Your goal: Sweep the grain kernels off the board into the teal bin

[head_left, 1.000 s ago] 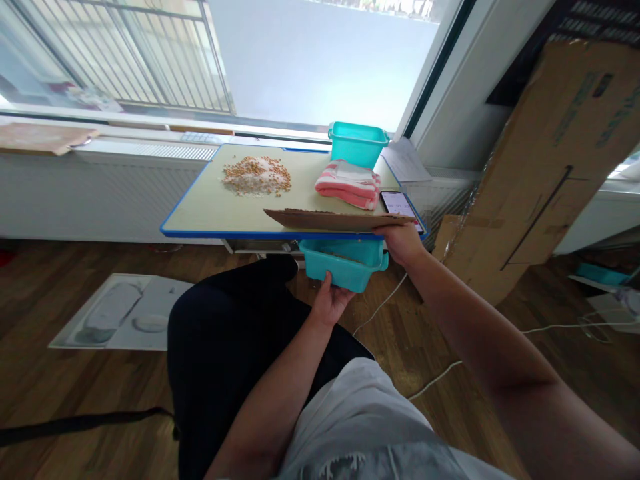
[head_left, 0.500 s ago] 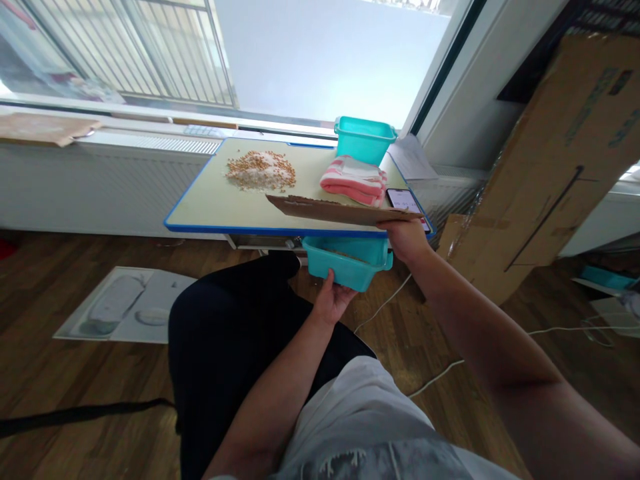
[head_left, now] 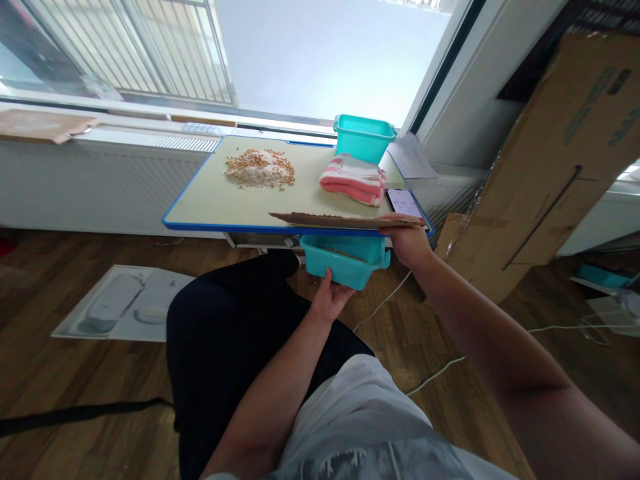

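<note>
My left hand (head_left: 332,297) is closed on a turquoise plastic bin (head_left: 334,268), held just below the table's front edge. Some brownish matter shows inside it, too small to name. A flat piece of cardboard (head_left: 340,221) lies along that edge, seen almost edge-on, and my right hand (head_left: 407,241) grips its right end. Beyond it, on the cream tabletop (head_left: 220,203) with a blue rim, is a pile of orange-brown kernels and white grains (head_left: 261,169). A folded pink-and-white towel (head_left: 353,180) sits to the right of the pile.
A second turquoise bin (head_left: 365,139) stands at the table's back right. A phone (head_left: 404,203) lies near the right edge, with paper (head_left: 413,157) behind it. Large cardboard boxes (head_left: 555,167) lean at the right. White cables (head_left: 437,375) cross the wooden floor.
The cardboard has come down and toward me to the table's front edge, tilting nearly edge-on. My right hand moved with it. The bin in my left hand has barely shifted.
</note>
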The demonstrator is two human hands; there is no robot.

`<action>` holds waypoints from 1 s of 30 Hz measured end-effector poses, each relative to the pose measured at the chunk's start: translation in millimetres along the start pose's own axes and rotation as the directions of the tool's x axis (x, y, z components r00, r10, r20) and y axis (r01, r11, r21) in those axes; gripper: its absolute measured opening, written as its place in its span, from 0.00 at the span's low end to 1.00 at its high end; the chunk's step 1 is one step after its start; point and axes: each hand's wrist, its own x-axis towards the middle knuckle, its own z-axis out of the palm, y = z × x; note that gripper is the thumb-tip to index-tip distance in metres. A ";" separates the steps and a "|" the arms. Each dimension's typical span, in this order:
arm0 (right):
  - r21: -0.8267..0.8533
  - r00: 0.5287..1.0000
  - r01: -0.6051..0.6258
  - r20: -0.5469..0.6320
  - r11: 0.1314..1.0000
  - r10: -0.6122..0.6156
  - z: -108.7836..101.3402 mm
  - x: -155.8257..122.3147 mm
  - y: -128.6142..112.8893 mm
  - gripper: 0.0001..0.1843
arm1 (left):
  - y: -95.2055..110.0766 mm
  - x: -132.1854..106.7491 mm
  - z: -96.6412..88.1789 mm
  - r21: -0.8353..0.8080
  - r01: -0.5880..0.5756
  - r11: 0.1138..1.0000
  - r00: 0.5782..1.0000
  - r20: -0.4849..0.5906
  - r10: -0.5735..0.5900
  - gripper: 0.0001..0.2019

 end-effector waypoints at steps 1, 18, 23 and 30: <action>-0.002 1.000 0.003 -0.003 1.000 -0.003 -0.7 -1.4 -0.1 0.10 | 0.1 0.3 -0.7 0.001 -0.001 1.000 1.000 0.003 0.001 0.25; -0.094 0.992 0.095 0.089 0.991 -0.087 2.2 1.8 0.9 0.09 | 2.7 0.4 -4.2 -0.017 0.006 1.000 1.000 0.018 -0.006 0.25; -0.048 0.982 0.114 0.154 0.992 -0.105 4.6 -5.3 -5.1 0.10 | 2.2 2.4 -7.5 -0.015 0.001 1.000 0.999 0.032 -0.001 0.24; -0.102 0.992 0.115 0.065 0.988 -0.109 0.9 5.5 2.7 0.11 | 2.7 1.5 -6.8 -0.021 0.004 1.000 0.999 0.039 -0.003 0.23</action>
